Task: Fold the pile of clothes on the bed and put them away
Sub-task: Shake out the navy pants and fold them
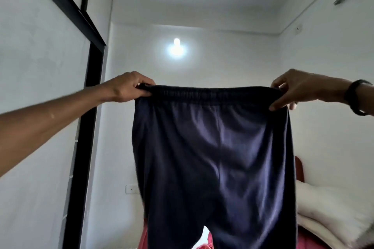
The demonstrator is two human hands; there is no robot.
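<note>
No brand, label or readable writing is shown on anything in view. A pair of dark navy trousers is held up in the air at about head height, stretched flat by its elasticated waistband, with the two legs hanging down and parting near the bottom edge of the view. The left end of the waistband is pinched by the left hand, whose fingers are curled over the top of the band with the thumb pressed against it from below. The right end is gripped by the right hand, its fingers bent over the band and the thumb extended beneath it; a black wristband is worn on that wrist. Both forearms are stretched outward, so the band is pulled taut between the hands. Behind the trousers, white walls and a white ceiling are seen, with a lit bulb glowing on the far wall above the waistband. A black-framed wardrobe panel runs down the left side, and a white wall switch is set low on the far wall beside it. At the lower right, a cream pillow is stacked on a bed with a red cover, partly hidden by the trousers.
</note>
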